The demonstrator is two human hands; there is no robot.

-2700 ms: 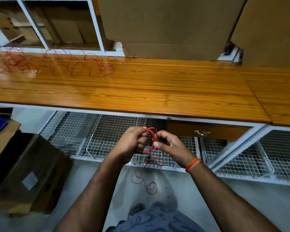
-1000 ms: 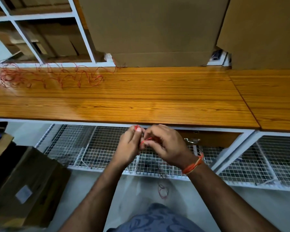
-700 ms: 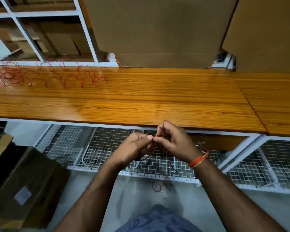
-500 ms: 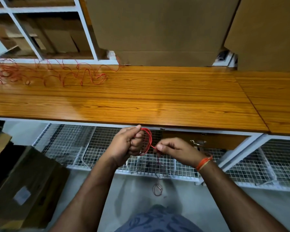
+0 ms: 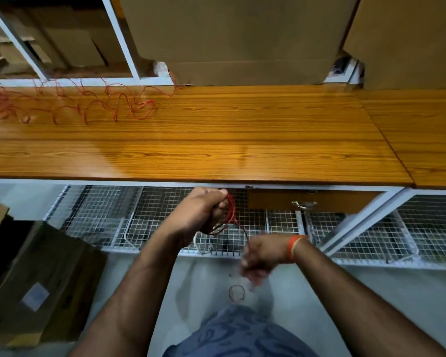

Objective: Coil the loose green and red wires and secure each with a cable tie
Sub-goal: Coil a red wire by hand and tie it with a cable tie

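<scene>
Two hands work below the glossy wood-grain tabletop (image 5: pixel 216 140). Left hand (image 5: pixel 201 210) grips looped red wire (image 5: pixel 231 211); a strand runs toward 5 o'clock into the blurred right hand (image 5: pixel 260 256), fingers curled around it. Loose red wires (image 5: pixel 88 104) sprawl at 10 o'clock.

Glossy wood-grain worktop (image 5: pixel 216 140), white wire-mesh metal shelf (image 5: pixel 101 217), matt brown cardboard boxes (image 5: pixel 229 34).
</scene>
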